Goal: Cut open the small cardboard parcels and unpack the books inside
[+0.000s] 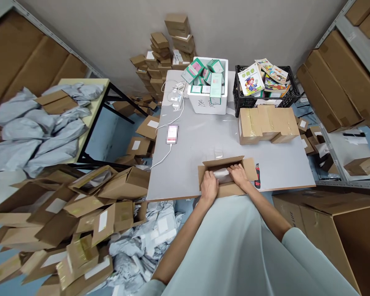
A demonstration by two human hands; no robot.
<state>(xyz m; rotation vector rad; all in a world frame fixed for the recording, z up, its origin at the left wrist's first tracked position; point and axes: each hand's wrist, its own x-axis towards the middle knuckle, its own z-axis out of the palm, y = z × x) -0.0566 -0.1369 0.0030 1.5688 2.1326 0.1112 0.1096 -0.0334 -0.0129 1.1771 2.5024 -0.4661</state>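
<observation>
An open cardboard box [249, 167] lies at the near edge of the grey table [200, 139], flaps spread. Inside it sits a pale wrapped item [222, 174]. My left hand [209, 186] rests on the box's left side, fingers curled on the item's left end. My right hand [239, 176] presses on the item's right end, fingers bent over it. A small clear plastic piece [218, 153] lies just beyond the box. A red and black tool [258, 175] lies to the right of the box.
A phone [172, 134] on a white cable lies mid-left. Sealed cartons [267, 124] sit at right; behind are a white bin of teal boxes [208, 84] and a black crate of booklets [265, 84]. Cardboard boxes [80, 222] and grey mailers [40, 131] crowd the left.
</observation>
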